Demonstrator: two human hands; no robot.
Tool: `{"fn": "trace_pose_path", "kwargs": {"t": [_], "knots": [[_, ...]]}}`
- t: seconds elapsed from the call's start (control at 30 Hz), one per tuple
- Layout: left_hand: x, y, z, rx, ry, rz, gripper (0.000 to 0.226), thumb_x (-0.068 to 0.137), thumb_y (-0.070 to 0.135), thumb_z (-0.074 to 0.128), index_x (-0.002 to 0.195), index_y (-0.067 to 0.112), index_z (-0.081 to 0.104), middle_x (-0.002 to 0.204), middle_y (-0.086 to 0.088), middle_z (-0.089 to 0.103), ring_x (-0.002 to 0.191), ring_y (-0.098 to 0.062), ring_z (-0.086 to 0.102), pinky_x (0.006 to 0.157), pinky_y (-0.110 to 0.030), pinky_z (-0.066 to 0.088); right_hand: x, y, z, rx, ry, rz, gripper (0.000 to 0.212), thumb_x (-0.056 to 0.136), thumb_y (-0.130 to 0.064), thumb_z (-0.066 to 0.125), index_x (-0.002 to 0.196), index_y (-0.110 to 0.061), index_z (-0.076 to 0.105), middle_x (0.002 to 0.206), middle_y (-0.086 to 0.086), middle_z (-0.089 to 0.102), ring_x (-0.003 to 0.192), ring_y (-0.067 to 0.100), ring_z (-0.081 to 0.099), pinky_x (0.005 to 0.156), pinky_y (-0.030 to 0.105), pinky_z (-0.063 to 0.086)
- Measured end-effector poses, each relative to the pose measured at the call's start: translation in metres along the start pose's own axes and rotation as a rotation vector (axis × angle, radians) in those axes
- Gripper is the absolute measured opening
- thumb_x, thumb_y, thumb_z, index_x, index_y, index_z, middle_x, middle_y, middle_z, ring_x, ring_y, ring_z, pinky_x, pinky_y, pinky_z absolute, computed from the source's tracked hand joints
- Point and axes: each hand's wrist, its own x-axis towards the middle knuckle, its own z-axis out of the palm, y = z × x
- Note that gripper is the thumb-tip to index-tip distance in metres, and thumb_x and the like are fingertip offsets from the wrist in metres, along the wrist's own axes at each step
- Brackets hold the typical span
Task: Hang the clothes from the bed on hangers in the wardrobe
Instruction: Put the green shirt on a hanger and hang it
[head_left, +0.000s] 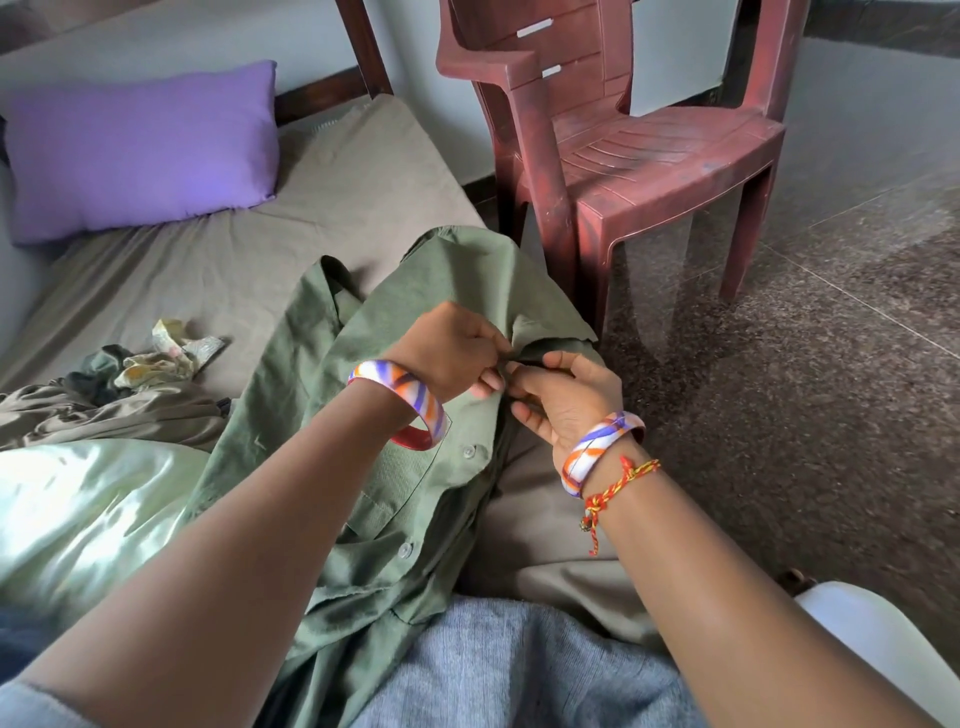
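The green shirt (415, 322) lies on the bed (332, 208) near the red chair (634, 145), and the left hand (447, 348) and the right hand (566, 400) both pinch its front edge at the top, fingertips almost touching, with more clothes (104, 400) beside it.

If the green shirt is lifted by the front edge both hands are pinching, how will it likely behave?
The green shirt would likely flop and drape; it already lies creased on the bed. It looks thin, so probably light. Held only where the left hand and right hand pinch, the rest should sag.
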Motion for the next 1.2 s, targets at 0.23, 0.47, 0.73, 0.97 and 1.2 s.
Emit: {"fn": "trace_pose_path", "kwargs": {"t": [0.23,0.47,0.73,0.97,1.2], "knots": [[-0.007,-0.021,0.004,-0.221,0.059,-0.021,0.006,0.075,-0.002,0.072,0.075,0.003,0.069,0.050,0.001,0.064,0.044,-0.004,0.060,0.053,-0.018,0.056,0.001,0.011,-0.002,-0.110,-0.086,-0.036,0.026,0.082,0.011,0.058,0.077,-0.013,0.051,0.070,0.006,0.056,0.063,0.014,0.055,0.049,0.023,0.052],[-0.014,-0.044,0.025,0.245,0.287,0.212,0.016,0.069,0.011,0.079,0.081,0.008,0.069,0.067,0.004,0.061,0.058,-0.004,0.053,0.055,-0.003,0.040,0.000,0.019,-0.006,-0.025,-0.134,0.065,0.012,0.087,-0.006,0.063,0.088,-0.008,0.052,0.073,0.008,0.060,0.062,0.015,0.059,0.046,0.024,0.054],[-0.014,-0.038,0.018,0.299,0.210,0.224,0.003,0.077,0.015,0.074,0.076,0.013,0.073,0.065,0.000,0.067,0.060,-0.008,0.058,0.061,-0.016,0.046,0.010,0.034,-0.013,-0.166,-0.135,-0.130,0.026,0.087,0.010,0.055,0.082,-0.013,0.044,0.065,0.004,0.053,0.055,0.004,0.056,0.049,0.015,0.049],[-0.008,-0.042,0.018,0.024,0.046,-0.075,0.016,0.083,0.005,0.065,0.068,0.012,0.066,0.063,-0.007,0.063,0.057,-0.015,0.058,0.067,-0.027,0.054,0.010,0.047,-0.014,-0.269,-0.097,-0.260,0.029,0.085,0.006,0.058,0.080,-0.018,0.045,0.069,0.002,0.058,0.064,0.015,0.055,0.071,0.034,0.053],[-0.012,-0.027,0.031,0.539,0.260,-0.048,0.017,0.079,0.019,0.057,0.082,0.003,0.062,0.082,-0.013,0.060,0.071,-0.029,0.051,0.056,-0.028,0.038,0.006,0.038,-0.006,0.290,-0.049,0.147,0.032,0.093,0.017,0.030,0.116,-0.003,0.040,0.080,0.015,0.046,0.073,0.027,0.056,0.076,0.047,0.047]]}}
